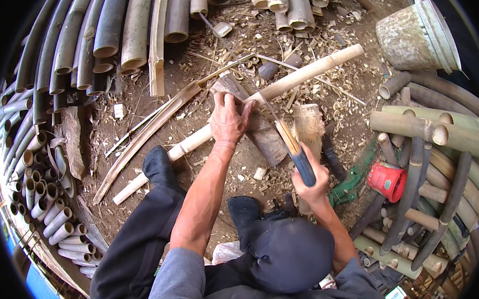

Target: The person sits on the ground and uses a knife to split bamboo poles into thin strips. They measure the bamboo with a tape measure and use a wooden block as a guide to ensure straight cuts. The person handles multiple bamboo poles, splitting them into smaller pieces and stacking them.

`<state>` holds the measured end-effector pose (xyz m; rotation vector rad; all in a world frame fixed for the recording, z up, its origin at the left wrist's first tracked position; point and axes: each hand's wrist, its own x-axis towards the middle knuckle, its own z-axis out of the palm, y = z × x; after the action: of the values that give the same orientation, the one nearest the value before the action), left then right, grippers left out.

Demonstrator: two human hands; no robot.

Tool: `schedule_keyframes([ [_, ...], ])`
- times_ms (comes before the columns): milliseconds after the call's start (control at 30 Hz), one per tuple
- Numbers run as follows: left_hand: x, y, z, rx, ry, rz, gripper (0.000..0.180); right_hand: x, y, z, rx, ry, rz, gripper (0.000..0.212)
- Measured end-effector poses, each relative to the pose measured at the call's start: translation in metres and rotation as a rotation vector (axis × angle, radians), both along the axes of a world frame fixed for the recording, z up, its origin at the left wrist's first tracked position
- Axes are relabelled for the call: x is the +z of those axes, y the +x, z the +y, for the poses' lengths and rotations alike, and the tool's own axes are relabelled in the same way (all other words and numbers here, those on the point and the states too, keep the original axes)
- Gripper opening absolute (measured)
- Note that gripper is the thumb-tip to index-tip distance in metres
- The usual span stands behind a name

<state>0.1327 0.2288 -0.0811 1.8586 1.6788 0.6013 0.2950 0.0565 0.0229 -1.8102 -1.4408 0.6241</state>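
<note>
My left hand [229, 117] is wrapped round a pale bamboo pole [314, 72], pressing it down on a wooden block [265, 137]. The pole slants from beside my left foot up to the right. In my right hand [311, 175] is the dark-wrapped handle of a long, narrow hand saw [287, 139]. Its thin blade crosses the pole just right of my left hand and points away to the far left. Whether the blade has cut into the pole I cannot tell; its teeth are too small to see.
Bamboo lengths [114, 26] are stacked at the far left, with cut tubes [47, 197] below them. A split bamboo strip [147, 141] lies left of the pole. At right are a dirty white bucket [407, 38], a red container [386, 181], green netting [354, 176] and piled bamboo. Chips litter the ground.
</note>
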Motion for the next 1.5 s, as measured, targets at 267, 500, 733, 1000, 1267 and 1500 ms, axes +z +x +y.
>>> schedule_keyframes([
  [267, -0.004, -0.005, -0.003, 0.031, 0.083, 0.021, 0.04, 0.042, 0.038, -0.142, 0.078, -0.118, -0.112, 0.051],
  [500, -0.001, 0.0, 0.0, -0.014, 0.062, 0.002, 0.041, 0.001, 0.01, -0.008, 0.011, -0.004, 0.042, 0.056],
  [733, -0.006, -0.003, -0.001, 0.037, 0.082, 0.019, 0.043, 0.061, 0.045, -0.159, 0.036, -0.157, -0.122, 0.049],
  [1000, -0.009, -0.002, 0.002, 0.008, 0.089, -0.023, 0.047, 0.002, 0.008, 0.001, 0.003, 0.041, 0.024, 0.055],
  [1267, -0.004, -0.003, -0.002, 0.034, 0.109, 0.036, 0.041, 0.056, 0.05, -0.15, 0.057, -0.176, -0.087, 0.053],
  [1500, 0.003, 0.003, 0.007, -0.002, 0.101, -0.024, 0.04, -0.008, 0.008, 0.025, -0.053, 0.161, 0.109, 0.051],
])
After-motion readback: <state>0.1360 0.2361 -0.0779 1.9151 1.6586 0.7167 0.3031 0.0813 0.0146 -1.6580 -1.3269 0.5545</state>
